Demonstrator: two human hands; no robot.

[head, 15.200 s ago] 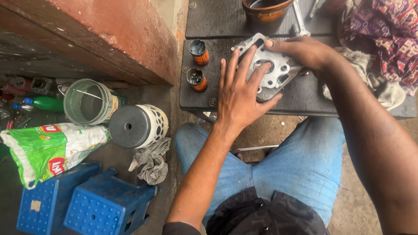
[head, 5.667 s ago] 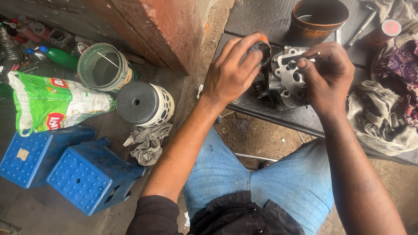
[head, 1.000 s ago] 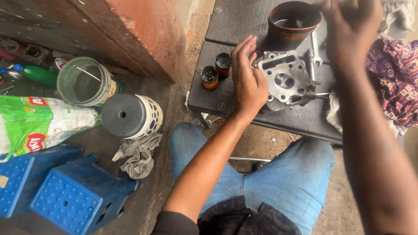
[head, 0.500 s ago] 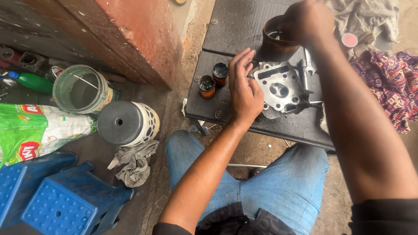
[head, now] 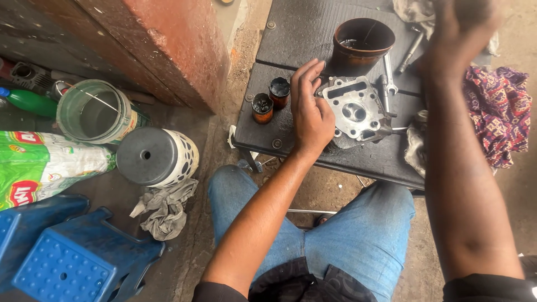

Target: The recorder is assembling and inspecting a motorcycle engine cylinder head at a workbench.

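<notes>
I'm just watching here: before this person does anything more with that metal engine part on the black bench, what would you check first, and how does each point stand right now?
1. Metal engine part lies flat on the black bench: ok.
2. Left hand steadies it: ok, the hand rests against its left edge.
3. Right hand ready and empty: cannot tell, it is raised and blurred.
4. Spanner within reach: ok, it lies just right of the part.
5. Brown bowl stable: ok, upright behind the part, with some dark liquid inside.
6. Two small orange jars clear of the part: ok, they stand left of the left hand, apart from the part.
</notes>
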